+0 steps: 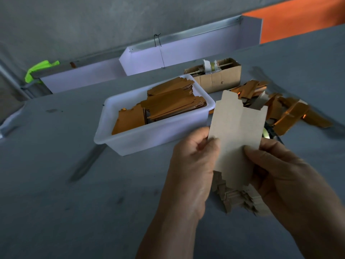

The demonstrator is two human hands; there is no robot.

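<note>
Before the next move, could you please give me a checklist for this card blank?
1. Grip of the left hand on the left edge of the card blank: ok, pinched.
2. Grip of the right hand on its right edge: ok, pinched.
3. Crease down the blank visible: ok.
4. Blank clear of the stack of blanks beneath: cannot tell.
5. Room left in the white tub: ok, partly filled.
6. Blank's far face undamaged: cannot tell, hidden.

The card blank [237, 131] is matt grey-brown paperboard; the tub [149, 139] is smooth translucent white plastic; the folded pieces [291, 116] look glossy, foil-like orange; the tabletop [74, 202] is dull, scuffed grey
</note>
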